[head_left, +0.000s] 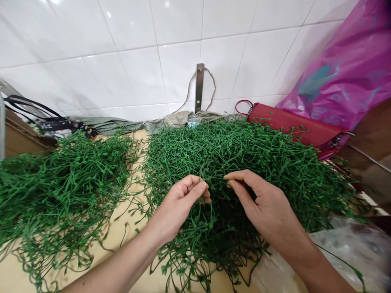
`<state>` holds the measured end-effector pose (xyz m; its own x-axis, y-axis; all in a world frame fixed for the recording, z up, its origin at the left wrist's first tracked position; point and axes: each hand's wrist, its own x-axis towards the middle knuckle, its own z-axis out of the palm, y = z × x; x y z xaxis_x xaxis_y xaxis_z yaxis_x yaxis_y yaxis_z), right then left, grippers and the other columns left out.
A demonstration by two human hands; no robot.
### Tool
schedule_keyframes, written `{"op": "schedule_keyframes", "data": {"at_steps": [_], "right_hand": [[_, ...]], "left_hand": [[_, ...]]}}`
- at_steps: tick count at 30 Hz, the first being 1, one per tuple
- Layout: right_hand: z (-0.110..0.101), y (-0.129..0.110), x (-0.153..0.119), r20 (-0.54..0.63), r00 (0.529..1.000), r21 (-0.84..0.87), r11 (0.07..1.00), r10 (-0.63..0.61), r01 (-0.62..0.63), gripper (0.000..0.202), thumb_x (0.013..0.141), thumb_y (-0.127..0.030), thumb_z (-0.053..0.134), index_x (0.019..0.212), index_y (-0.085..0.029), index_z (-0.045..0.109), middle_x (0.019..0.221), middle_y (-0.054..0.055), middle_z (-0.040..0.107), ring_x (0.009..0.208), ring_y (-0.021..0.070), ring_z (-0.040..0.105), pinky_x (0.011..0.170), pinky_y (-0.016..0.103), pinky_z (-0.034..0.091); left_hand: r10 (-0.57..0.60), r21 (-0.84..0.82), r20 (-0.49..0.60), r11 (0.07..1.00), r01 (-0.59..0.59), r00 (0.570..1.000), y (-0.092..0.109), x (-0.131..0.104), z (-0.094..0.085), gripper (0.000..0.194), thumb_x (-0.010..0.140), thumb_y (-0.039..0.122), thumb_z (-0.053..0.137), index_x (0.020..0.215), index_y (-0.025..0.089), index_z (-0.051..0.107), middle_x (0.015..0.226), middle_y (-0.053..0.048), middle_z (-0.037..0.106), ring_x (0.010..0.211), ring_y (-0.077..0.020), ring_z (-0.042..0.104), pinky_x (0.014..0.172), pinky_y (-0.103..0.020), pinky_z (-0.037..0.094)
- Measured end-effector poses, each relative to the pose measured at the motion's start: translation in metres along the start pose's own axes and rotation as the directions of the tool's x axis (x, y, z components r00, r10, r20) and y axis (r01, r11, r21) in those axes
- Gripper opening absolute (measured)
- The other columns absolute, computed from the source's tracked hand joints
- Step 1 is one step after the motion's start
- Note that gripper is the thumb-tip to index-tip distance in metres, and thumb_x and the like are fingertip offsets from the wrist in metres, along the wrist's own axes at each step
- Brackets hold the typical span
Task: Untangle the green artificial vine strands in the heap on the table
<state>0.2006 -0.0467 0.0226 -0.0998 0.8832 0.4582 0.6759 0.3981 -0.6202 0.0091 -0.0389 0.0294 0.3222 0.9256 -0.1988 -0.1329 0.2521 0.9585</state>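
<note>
While both hands work at the near edge of the big green stem heap (244,154), a single thin stem (215,178) runs between them, approx. at 12 o'clock from the wrists. L hand (180,203): fingers curled in, thumb and forefinger pinched on the stem's L end. R hand (262,203): fingers (241,191) half bent, thumb and forefinger tips closed on the stem's R end; other fingers loose over the tangle. Progress, as a judgement: a second, smaller pile (61,179) lies apart at 9 o'clock on the yellow table top (128,228), poss. already sorted, but the main heap looks much larger, so most is left to do. Background: red bag (293,126) at 2 o'clock, pink plastic sheet (345,69) above it, white tiled wall (137,49) at 12 o'clock.
</note>
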Motion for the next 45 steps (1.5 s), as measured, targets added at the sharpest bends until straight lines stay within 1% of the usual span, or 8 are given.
{"op": "schedule_keyframes", "data": {"at_steps": [4,13,19,24,30,35,41,45], "right_hand": [[-0.001,-0.005,0.0,-0.12,0.992,0.013,0.999,-0.043,0.045,0.018,0.098,-0.026,0.051,0.104,-0.023,0.068,0.105,0.008,0.071,0.103,0.0215,0.065,0.095,0.039,0.051],[0.015,-0.015,-0.006,0.077,0.996,0.193,0.981,-0.051,0.036,0.014,0.099,-0.024,0.051,0.095,-0.023,0.064,0.101,0.005,0.071,0.102,0.0193,0.064,0.091,0.035,0.051],[0.017,-0.011,-0.008,0.106,0.987,-0.062,0.99,-0.118,0.125,0.021,0.102,-0.022,0.042,0.09,-0.023,0.059,0.08,0.002,0.065,0.076,0.0179,0.057,0.074,0.032,0.044],[0.026,0.0,-0.009,0.18,0.955,-0.384,0.877,-0.235,0.289,0.033,0.099,-0.01,0.037,0.073,-0.022,0.054,0.064,0.002,0.055,0.067,0.0204,0.043,0.07,0.034,0.031],[0.036,0.008,-0.003,0.18,0.973,-0.438,0.874,-0.146,0.212,0.029,0.092,-0.003,0.041,0.075,-0.022,0.056,0.057,0.0,0.052,0.062,0.0203,0.044,0.068,0.033,0.027],[0.041,0.015,0.002,0.119,0.992,-0.456,0.885,-0.044,0.094,0.031,0.097,-0.01,0.037,0.075,-0.021,0.057,0.055,0.001,0.052,0.056,0.0198,0.045,0.064,0.033,0.026],[0.027,0.005,-0.004,0.12,0.991,-0.303,0.949,-0.052,0.087,0.014,0.098,-0.021,0.047,0.098,-0.02,0.061,0.088,0.005,0.069,0.082,0.0199,0.063,0.077,0.032,0.043],[0.012,-0.004,-0.006,0.011,1.0,-0.078,0.997,-0.021,0.022,0.023,0.097,-0.026,0.053,0.118,-0.022,0.06,0.113,0.008,0.067,0.11,0.0216,0.061,0.097,0.037,0.046]], "left_hand": [[0.005,0.031,0.026,0.999,-0.006,1.0,0.001,-0.002,0.003,0.032,0.09,0.046,0.065,0.077,0.018,0.058,0.072,0.001,0.058,0.071,-0.0126,0.052,0.073,-0.025,0.04],[-0.017,0.082,0.069,0.997,0.012,0.997,0.003,-0.007,0.006,0.038,0.086,0.052,0.068,0.073,0.018,0.056,0.068,0.002,0.053,0.065,-0.0117,0.047,0.066,-0.025,0.038],[-0.014,0.095,0.031,0.995,0.011,0.999,0.007,-0.011,0.005,0.039,0.087,0.053,0.065,0.071,0.019,0.054,0.064,0.003,0.05,0.062,-0.0118,0.043,0.063,-0.025,0.036],[-0.057,0.079,0.042,0.995,0.054,0.997,0.005,-0.011,0.007,0.039,0.086,0.052,0.066,0.071,0.019,0.052,0.061,0.004,0.049,0.058,-0.0107,0.04,0.06,-0.025,0.033],[-0.093,0.108,0.032,0.99,0.089,0.995,0.005,-0.02,0.014,0.034,0.086,0.046,0.066,0.071,0.019,0.051,0.061,0.005,0.047,0.056,-0.0097,0.038,0.056,-0.024,0.032],[-0.129,0.193,0.228,0.977,0.085,0.965,0.013,-0.041,0.028,0.028,0.089,0.039,0.062,0.071,0.02,0.051,0.059,0.004,0.051,0.054,-0.0103,0.042,0.053,-0.025,0.032],[0.147,0.166,-0.077,0.977,-0.133,0.986,0.009,-0.018,0.01,0.023,0.096,0.04,0.054,0.086,0.019,0.058,0.073,0.001,0.051,0.071,-0.0137,0.048,0.069,-0.026,0.041],[0.175,0.161,-0.113,0.975,-0.155,0.978,0.005,-0.009,0.004,0.014,0.091,0.029,0.061,0.1,0.019,0.065,0.079,0.001,0.056,0.075,-0.0135,0.049,0.071,-0.025,0.041]]}}
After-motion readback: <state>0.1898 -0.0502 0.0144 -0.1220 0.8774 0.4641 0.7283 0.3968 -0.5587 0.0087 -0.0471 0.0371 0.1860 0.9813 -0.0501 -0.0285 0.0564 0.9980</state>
